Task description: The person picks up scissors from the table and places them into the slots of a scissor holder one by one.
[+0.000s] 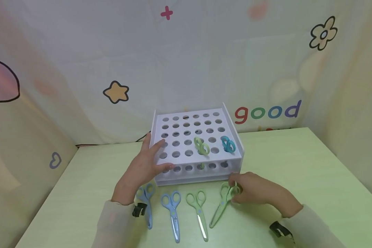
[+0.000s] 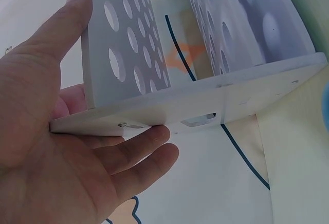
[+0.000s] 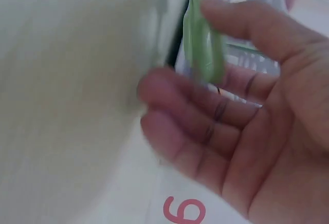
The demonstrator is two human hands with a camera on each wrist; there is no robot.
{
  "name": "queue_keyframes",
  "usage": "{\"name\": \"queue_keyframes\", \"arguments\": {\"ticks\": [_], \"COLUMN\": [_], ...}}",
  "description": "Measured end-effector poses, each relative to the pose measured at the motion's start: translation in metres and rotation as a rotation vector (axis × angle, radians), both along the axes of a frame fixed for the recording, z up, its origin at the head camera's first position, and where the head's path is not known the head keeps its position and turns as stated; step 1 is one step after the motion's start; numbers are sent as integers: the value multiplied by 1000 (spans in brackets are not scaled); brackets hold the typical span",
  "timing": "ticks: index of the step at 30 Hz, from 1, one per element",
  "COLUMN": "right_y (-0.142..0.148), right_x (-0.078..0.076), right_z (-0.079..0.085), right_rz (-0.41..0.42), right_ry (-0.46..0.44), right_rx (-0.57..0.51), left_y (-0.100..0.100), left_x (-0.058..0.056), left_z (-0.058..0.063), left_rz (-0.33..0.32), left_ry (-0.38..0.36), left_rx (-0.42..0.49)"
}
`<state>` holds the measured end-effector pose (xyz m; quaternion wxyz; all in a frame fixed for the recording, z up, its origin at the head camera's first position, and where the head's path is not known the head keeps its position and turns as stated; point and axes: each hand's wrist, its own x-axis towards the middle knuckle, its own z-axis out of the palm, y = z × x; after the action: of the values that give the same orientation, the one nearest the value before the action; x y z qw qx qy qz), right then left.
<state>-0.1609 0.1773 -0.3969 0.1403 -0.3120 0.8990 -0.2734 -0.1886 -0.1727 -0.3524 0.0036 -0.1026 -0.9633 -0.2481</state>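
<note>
My left hand (image 1: 141,165) grips the left side of a white rack (image 1: 190,159) with rows of round holes. In the left wrist view its fingers (image 2: 141,144) lie along the outside of the side panel, thumb over the top board. Green scissors (image 1: 201,146) and teal scissors (image 1: 228,144) stand in rack holes, handles up. By the front right corner, my right hand (image 1: 254,187) pinches one handle loop of a pair of light green scissors (image 1: 218,210). Their blades point toward me, and the right wrist view shows the green handle (image 3: 203,44) between thumb and fingers.
In front of the rack lie another green pair of scissors (image 1: 199,210) and two blue pairs, one in the middle (image 1: 173,212) and one beside my left wrist (image 1: 147,203). All are on the pale green table (image 1: 297,165). A printed curtain (image 1: 186,62) hangs behind.
</note>
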Motion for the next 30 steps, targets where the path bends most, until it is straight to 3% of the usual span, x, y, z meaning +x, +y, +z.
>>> {"name": "queue_keyframes", "arguments": {"ticks": [10, 14, 21, 30], "right_y": [1, -1, -7, -6], "right_x": [0, 0, 1, 7], "right_z": [15, 24, 30, 35], "right_rz": [-9, -20, -76, -133], "right_ry": [-333, -281, -127, -87], "right_rx": [-356, -437, -461, -481], "left_y": [-1, -2, -5, -1], "left_x": [2, 0, 2, 1], "left_z": [1, 4, 6, 1], "left_rz": [1, -5, 5, 4], "left_ry": [-14, 2, -14, -25], "left_rx": [-4, -4, -4, 1]}}
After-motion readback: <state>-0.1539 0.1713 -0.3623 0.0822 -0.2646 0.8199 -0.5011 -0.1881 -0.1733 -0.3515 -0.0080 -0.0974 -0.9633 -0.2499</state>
